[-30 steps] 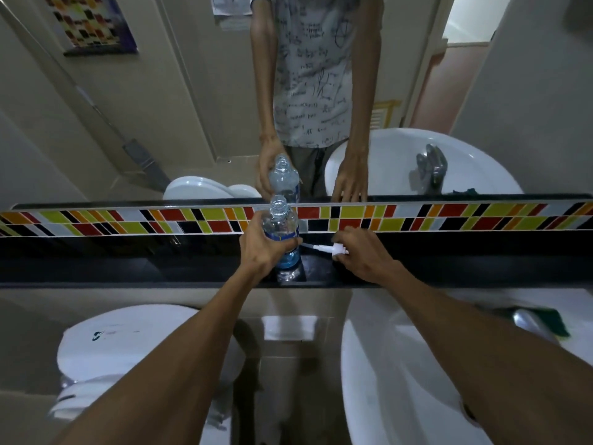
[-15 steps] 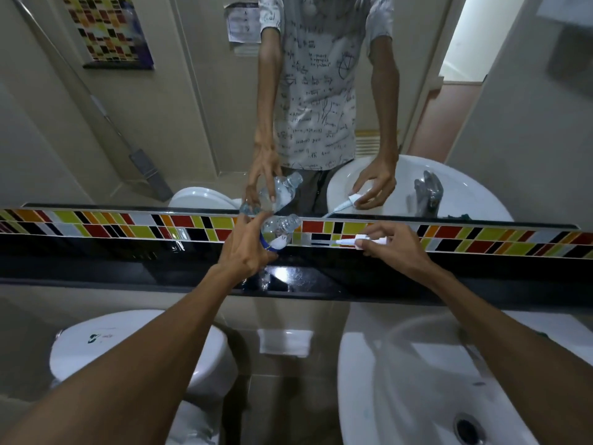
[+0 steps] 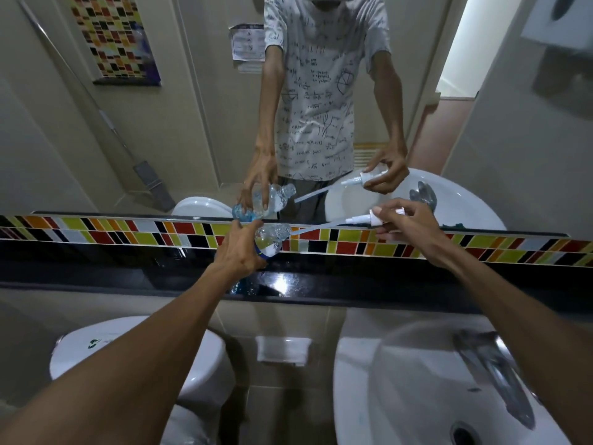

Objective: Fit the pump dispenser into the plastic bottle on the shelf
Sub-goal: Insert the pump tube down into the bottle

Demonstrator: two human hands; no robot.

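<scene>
My left hand [image 3: 239, 250] grips a clear plastic bottle [image 3: 272, 237] with a blue-and-white label, lifted off the black shelf [image 3: 353, 285] and tilted so its open mouth points right. My right hand [image 3: 407, 224] pinches the white pump dispenser [image 3: 365, 216] by its head, a little right of the bottle. The pump's thin tube slants down to the left, and its tip sits at the bottle's mouth. A mirror behind the shelf repeats both hands, the bottle and the pump.
A band of coloured tiles [image 3: 449, 247] runs behind the shelf under the mirror. Below right is a white sink [image 3: 401, 396] with a chrome tap [image 3: 491, 364]. Below left stands a white toilet cistern [image 3: 96, 342]. A small white holder [image 3: 282, 350] hangs on the wall between them.
The bottle went from standing upright on the shelf to lifted and tilted right. My right hand picked the pump up from the shelf and brought its tube tip to the bottle's mouth.
</scene>
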